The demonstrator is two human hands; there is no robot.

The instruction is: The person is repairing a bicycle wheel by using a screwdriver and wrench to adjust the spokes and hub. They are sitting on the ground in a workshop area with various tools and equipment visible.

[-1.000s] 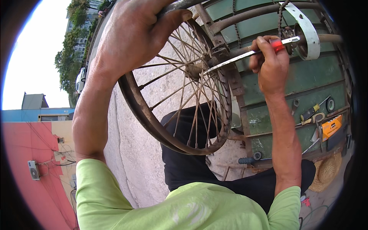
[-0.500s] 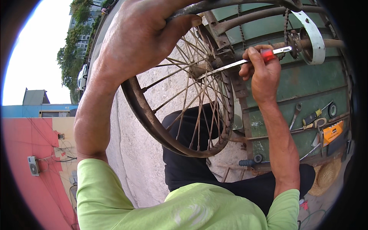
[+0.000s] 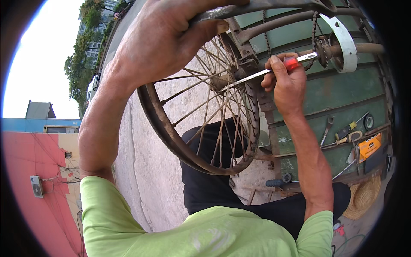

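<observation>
My left hand (image 3: 156, 40) is closed around a black rubber tyre (image 3: 265, 9) at the top, its thumb pressed beneath the curved edge. Below it stands a rusty spoked wheel (image 3: 160, 128), mounted beside the frame of a green cart. In my right hand (image 3: 289, 81), the fingers pinch a screwdriver (image 3: 254, 77) with a red and clear handle. Its long shaft slants down left across the spokes, the tip by the hub (image 3: 220, 81). Just right of the handle are a sprocket (image 3: 323, 51) with a chain and a curved white metal band (image 3: 346, 45).
On the green cart panel (image 3: 329, 92) lie a wrench (image 3: 327, 128), a yellow-black screwdriver (image 3: 349, 129), a tape roll (image 3: 369, 122), an orange packet (image 3: 369, 147) and a blue-handled tool (image 3: 276, 183). A straw hat (image 3: 364, 199) is at lower right. My bent legs are under the wheel.
My right hand and the screwdriver have shifted slightly left in the picture. My left hand keeps its grip on the tyre, which sits slightly farther right. The wheel has barely moved.
</observation>
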